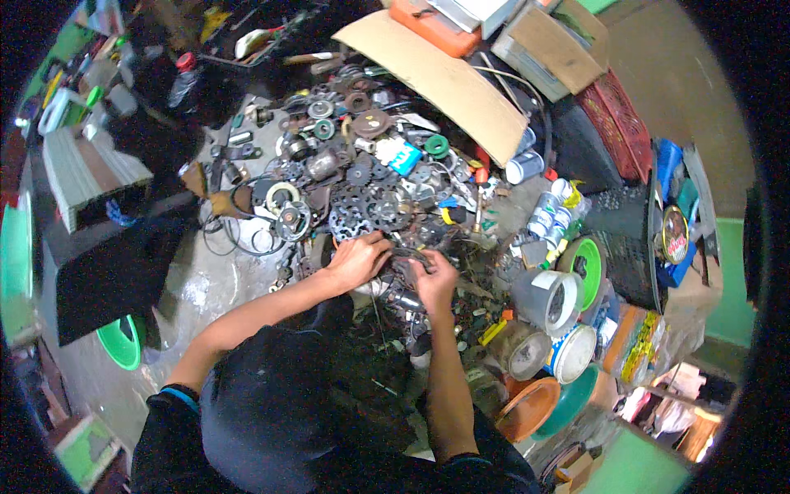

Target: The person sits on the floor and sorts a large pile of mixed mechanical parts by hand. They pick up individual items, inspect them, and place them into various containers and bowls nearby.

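Note:
Just in front of me, my left hand (361, 262) and my right hand (435, 281) meet at a dark, thin part (405, 265). My right thumb and fingers pinch its right side, and my left fingers curl around its left end. Blur hides what kind of part it is. Beyond my left fingers lie perforated chain sprockets (350, 216) and a cluster of darker gears (389, 210). A silvery ring-shaped metal part (292, 220) rests left of them. Below my hands, a shiny metal cylinder (407, 301) lies among dark scraps.
A heap of used machine parts (324, 163) spreads over the concrete floor (203, 290), with a cardboard sheet (438, 80) behind it. On the right are spray cans (543, 213), a clear plastic tub (546, 296), an orange basin (529, 409) and a black crate (623, 247). A black box (114, 278) stands left.

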`<move>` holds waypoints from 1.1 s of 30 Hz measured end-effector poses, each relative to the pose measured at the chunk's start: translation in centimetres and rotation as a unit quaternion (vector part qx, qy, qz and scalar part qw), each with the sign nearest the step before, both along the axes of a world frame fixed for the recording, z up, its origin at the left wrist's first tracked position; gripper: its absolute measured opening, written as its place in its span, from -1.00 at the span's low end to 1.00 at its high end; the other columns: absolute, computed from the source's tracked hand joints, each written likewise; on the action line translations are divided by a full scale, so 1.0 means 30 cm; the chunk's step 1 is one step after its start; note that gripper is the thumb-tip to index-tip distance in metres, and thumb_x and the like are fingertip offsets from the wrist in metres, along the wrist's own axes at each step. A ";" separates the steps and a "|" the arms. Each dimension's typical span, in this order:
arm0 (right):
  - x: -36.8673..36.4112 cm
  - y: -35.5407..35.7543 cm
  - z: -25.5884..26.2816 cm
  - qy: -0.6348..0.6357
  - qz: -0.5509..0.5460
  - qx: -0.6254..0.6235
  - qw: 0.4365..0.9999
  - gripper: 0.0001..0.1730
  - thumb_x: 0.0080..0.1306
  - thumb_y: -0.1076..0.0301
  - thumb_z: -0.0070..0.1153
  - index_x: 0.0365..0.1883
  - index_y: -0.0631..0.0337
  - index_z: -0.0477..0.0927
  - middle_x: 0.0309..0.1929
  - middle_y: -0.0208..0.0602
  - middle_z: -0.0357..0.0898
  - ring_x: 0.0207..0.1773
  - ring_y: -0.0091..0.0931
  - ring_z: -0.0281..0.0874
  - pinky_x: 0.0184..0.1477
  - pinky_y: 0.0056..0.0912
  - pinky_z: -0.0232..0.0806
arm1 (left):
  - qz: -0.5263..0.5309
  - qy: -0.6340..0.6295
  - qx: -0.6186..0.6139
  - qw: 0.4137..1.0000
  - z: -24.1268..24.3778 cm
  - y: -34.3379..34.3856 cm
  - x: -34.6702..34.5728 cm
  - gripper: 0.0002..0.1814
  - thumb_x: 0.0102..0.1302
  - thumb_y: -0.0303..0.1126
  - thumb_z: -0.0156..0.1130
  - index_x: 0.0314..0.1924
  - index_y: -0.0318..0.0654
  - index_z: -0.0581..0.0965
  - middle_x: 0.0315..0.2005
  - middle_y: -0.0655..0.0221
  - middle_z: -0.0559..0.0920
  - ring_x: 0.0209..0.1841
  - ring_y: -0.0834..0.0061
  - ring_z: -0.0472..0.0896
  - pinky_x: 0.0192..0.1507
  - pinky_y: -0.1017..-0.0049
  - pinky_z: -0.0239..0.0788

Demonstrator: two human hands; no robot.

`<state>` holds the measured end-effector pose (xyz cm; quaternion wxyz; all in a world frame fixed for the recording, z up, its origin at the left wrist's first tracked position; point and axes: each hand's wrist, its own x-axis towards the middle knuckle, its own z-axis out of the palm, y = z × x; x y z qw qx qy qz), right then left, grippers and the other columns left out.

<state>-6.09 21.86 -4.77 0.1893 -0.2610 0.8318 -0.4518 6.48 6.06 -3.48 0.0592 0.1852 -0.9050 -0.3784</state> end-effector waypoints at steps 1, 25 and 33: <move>0.005 -0.017 0.041 -0.010 0.002 -0.010 1.000 -0.70 0.09 0.36 0.33 -0.20 0.25 0.63 -0.28 -0.15 0.67 -0.24 -0.36 0.64 -0.21 -0.37 0.43 | 0.010 0.037 0.008 0.999 0.002 -0.009 0.005 -0.79 0.26 -0.29 0.18 -0.16 -0.18 0.61 -0.17 0.23 0.60 -0.25 0.13 0.63 -0.27 0.19 0.53; -0.002 -0.009 0.426 -0.137 0.042 -0.038 0.989 -0.60 0.26 0.36 0.23 -0.02 0.45 0.52 -0.13 -0.08 0.64 -0.04 -0.41 0.61 0.00 -0.37 0.45 | 0.014 0.015 0.398 0.917 0.287 -0.106 -0.022 -0.78 0.31 -0.43 0.24 -0.12 -0.42 0.62 -0.40 0.30 0.70 -0.47 0.62 0.60 -0.39 0.56 0.49; -0.232 0.347 0.631 -0.288 0.064 -0.020 0.955 -0.76 0.35 0.37 0.12 -0.12 0.37 0.53 -0.33 -0.32 0.62 -0.41 -0.58 0.59 -0.41 -0.51 0.45 | -0.163 -0.026 0.372 0.913 0.406 0.061 -0.241 -0.48 0.20 -0.53 0.28 0.19 -0.29 0.45 -0.25 0.34 0.68 -0.35 0.62 0.60 -0.14 0.48 0.45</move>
